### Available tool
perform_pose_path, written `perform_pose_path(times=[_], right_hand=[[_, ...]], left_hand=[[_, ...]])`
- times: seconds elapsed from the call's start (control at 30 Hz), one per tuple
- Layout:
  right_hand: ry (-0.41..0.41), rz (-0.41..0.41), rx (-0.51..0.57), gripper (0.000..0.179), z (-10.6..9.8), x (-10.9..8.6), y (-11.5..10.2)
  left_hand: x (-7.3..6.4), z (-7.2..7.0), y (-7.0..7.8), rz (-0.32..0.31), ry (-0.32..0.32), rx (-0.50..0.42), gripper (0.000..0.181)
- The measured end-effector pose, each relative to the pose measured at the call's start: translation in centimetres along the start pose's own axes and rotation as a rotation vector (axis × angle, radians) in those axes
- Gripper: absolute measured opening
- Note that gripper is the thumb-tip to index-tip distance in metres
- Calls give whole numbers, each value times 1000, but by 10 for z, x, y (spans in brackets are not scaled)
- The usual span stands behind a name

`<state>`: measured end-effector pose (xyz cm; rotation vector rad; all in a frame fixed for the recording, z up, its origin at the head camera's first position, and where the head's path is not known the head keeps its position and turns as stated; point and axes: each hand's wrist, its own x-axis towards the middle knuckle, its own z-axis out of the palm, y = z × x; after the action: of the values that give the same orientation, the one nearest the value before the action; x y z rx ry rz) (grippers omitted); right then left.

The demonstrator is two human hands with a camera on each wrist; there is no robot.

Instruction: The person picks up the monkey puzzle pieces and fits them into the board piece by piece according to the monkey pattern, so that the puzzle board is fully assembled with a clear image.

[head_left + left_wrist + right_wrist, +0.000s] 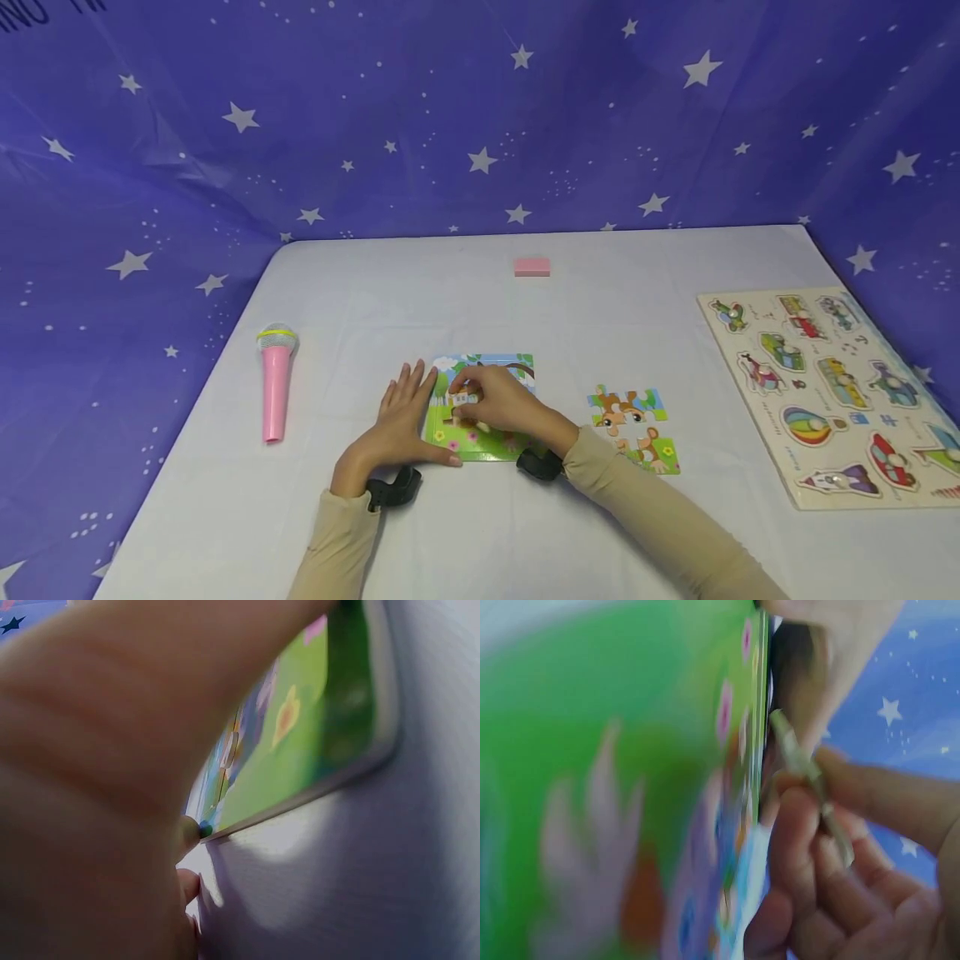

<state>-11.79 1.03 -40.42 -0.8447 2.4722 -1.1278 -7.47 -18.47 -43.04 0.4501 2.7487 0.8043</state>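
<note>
A jigsaw puzzle board (472, 451) with a bright meadow picture lies in the middle of the table. Along its left side rests my left hand (401, 427), fingers stretched out and thumb by the near corner; the left wrist view shows fingertips (189, 834) right at the board's edge. Over the board, my right hand (506, 402) pinches a small puzzle piece (801, 756) between thumb and fingers, with the piece seen edge-on in the right wrist view. The hand hides part of the picture. To the right lies a group of puzzle pieces (651, 457) with a brown cartoon animal.
A pink toy microphone (276, 387) lies at the left of the white table (360, 300). At the back is a small pink block (532, 267). A wooden peg puzzle (817, 417) with vehicle shapes takes up the right side. Starry blue cloth (420, 108) hangs behind.
</note>
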Motion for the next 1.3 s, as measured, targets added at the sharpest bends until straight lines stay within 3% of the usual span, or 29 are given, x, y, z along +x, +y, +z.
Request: perform_pose_path(times=[0.2, 0.4, 0.5, 0.8, 1.3], right_hand=[[6, 68, -32, 22, 15, 6, -5], [45, 126, -59, 39, 17, 6, -7], [81, 144, -113, 37, 17, 6, -6], [118, 159, -202, 30, 21, 8, -4], [187, 102, -211, 33, 25, 3, -4]], left_hand=[[-1, 0, -1, 4, -5, -7, 125], [-1, 0, 0, -6, -5, -1, 125], [-1, 0, 0, -12, -3, 4, 126], [0, -1, 1, -10, -1, 9, 126], [-1, -2, 3, -14, -5, 10, 125]])
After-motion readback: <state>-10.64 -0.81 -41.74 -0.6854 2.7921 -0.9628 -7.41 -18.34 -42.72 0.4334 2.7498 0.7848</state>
